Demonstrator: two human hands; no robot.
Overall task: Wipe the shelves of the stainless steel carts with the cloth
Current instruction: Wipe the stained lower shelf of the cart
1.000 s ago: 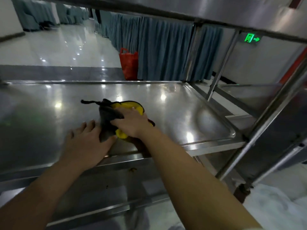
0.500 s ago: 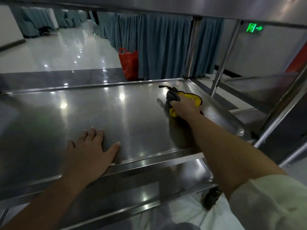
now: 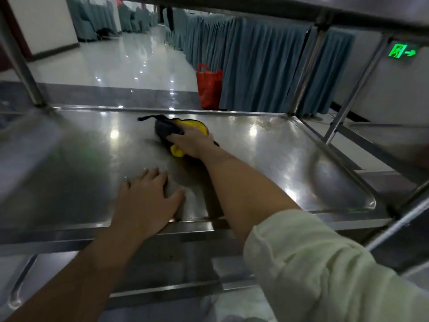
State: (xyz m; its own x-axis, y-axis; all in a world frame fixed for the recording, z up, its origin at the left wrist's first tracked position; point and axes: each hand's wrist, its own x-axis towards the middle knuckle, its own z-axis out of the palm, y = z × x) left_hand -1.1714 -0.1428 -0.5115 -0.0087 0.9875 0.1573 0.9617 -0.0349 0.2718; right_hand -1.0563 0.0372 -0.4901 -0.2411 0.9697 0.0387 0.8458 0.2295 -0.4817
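A yellow and dark grey cloth lies bunched on the middle shelf of a stainless steel cart, towards the far edge. My right hand is pressed down on the cloth and grips it. My left hand lies flat on the shelf near its front rim, fingers spread, holding nothing. A white sleeve covers my right upper arm. The underside of the cart's top shelf runs across the top of the view.
A lower shelf shows under the front rim. Upright posts stand at the shelf's corners. Beyond the cart, a red bag sits on a glossy floor by blue table skirts. A second cart stands to the right.
My right hand has slid the cloth from the shelf's far right corner back leftwards to the middle of the far side. My left hand has stayed planted near the front rim.
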